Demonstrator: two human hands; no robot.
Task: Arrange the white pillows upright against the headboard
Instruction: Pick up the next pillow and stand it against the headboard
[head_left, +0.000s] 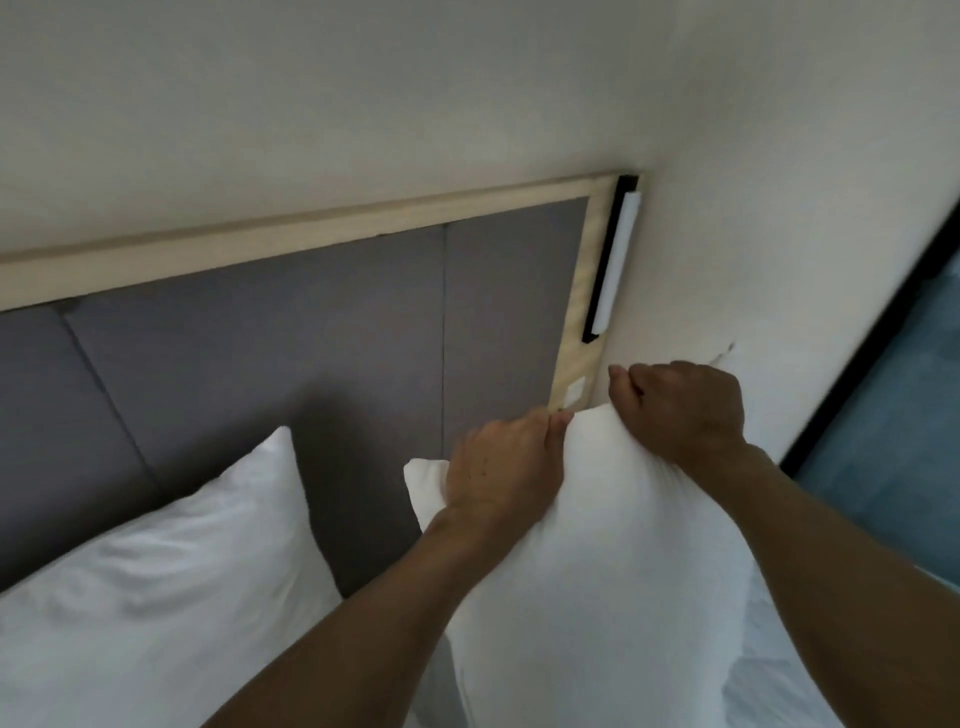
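Note:
A white pillow (602, 561) stands upright at the right end of the grey padded headboard (260, 364). My left hand (498, 467) grips its top edge near the left corner, and my right hand (680, 405) is clenched on the top right corner. A second white pillow (171, 582) leans against the headboard to the left, untouched. A gap of bare headboard shows between the two pillows.
The headboard has a pale wooden frame (311, 228). A black and white wall lamp (615, 260) hangs by its right edge, above a white switch (574, 392). The cream wall (779, 208) runs close on the right. Teal floor (883, 441) lies beyond it.

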